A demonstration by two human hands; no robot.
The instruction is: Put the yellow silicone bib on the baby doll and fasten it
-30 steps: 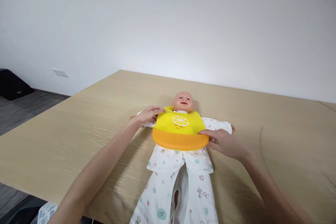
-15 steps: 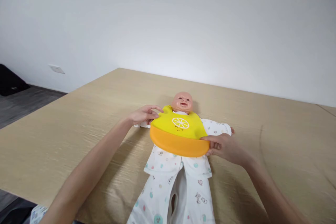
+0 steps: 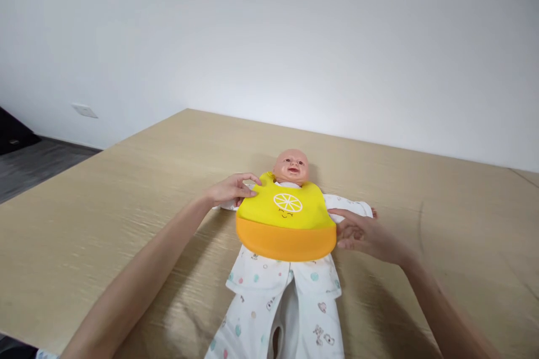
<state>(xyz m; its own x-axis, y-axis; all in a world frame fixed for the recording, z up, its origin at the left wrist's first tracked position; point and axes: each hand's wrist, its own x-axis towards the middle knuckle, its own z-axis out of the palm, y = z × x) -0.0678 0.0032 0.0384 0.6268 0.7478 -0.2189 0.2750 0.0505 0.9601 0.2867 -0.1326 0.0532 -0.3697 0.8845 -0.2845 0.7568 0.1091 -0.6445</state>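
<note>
A baby doll (image 3: pixel 291 165) lies on its back, wearing a white printed outfit (image 3: pixel 252 280). Over its chest is a yellow bib (image 3: pixel 261 205) with a white citrus slice and an orange catch pocket (image 3: pixel 286 241) along the bottom. My left hand (image 3: pixel 231 189) is at the bib's upper left edge, thumb and forefinger apart, the fingertips at or touching the edge. On the other side, my right hand (image 3: pixel 362 233) has its fingers spread beside the pocket's right end, holding nothing. The doll's left-side arm is partly hidden behind my left hand.
The doll rests on a wide wooden table (image 3: pixel 168 151) whose far edge is near a white wall (image 3: pixel 269 39). A wall socket plate (image 3: pixel 85 110) and a black object (image 3: pixel 14 132) on the grey floor appear at the far left.
My right hand has let go of the bib's lower right corner and its fingers have spread. The bib's lower part sits slightly lower in view. My left hand has barely shifted.
</note>
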